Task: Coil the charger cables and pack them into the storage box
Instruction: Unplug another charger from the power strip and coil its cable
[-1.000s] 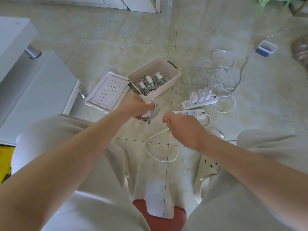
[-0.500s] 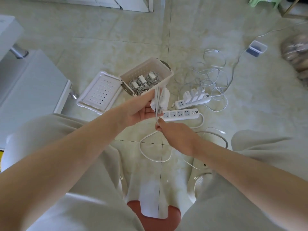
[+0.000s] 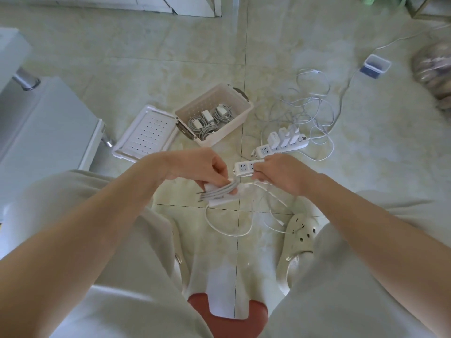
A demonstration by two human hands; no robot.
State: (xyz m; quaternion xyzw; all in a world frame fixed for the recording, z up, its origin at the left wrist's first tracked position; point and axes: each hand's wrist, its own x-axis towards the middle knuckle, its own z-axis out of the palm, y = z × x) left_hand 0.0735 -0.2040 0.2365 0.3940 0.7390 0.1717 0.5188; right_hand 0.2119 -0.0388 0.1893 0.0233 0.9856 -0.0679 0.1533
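Left hand (image 3: 197,167) curled round coiled charger cable (image 3: 219,191), right hand (image 3: 280,174) pinching its loose end.

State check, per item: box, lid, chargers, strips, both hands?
White perforated plastic storage box: open, three coiled chargers inside.
White perforated lid: off, flat on floor beside box.
White charger with grey cable: mostly coiled, tail loose.
Left hand: grips that coil.
Right hand: pinches the loose tail.
Near white power strip: visible sockets empty.
Far white power strip: chargers plugged in.
White cable tangle on floor: uncoiled.
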